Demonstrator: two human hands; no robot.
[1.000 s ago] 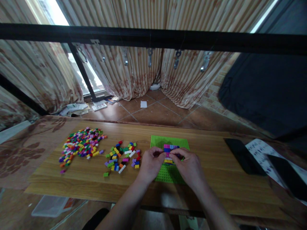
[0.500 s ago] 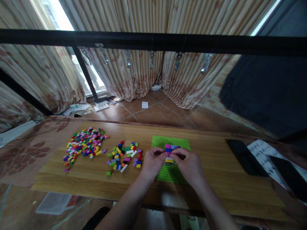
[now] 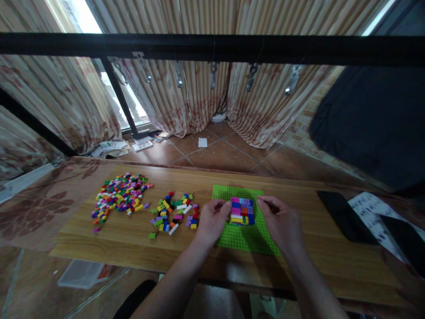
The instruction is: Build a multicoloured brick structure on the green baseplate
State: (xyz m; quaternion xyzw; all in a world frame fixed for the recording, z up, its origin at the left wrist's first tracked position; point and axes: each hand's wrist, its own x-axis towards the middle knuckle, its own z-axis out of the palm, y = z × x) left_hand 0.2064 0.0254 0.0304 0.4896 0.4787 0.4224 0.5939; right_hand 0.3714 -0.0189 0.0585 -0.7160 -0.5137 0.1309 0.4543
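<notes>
A low block of toy building bricks (image 3: 241, 211) in pink, blue, red, white and yellow stands on a green studded baseplate (image 3: 244, 245). Close against the block's left edge is my left hand (image 3: 212, 218), closed, with its thumb pointing at the bricks; whether anything is in its fingers I cannot make out. My right hand (image 3: 281, 219) hovers over the plate's right edge, apart from the block. Its thumb and forefinger come together in a pinch, and anything between them is too small to see.
Left of the plate lie scattered loose bricks (image 3: 174, 212) and, farther left, a dense brick pile (image 3: 121, 195). A black flat object (image 3: 345, 217), a printed sheet (image 3: 368, 206) and a dark phone-like slab (image 3: 403, 241) are at the right. A black rail (image 3: 212, 48) with metal hooks crosses above.
My right hand has moved off the block to the right, uncovering its top. My left hand has stayed by the block's left edge. The view has shifted slightly.
</notes>
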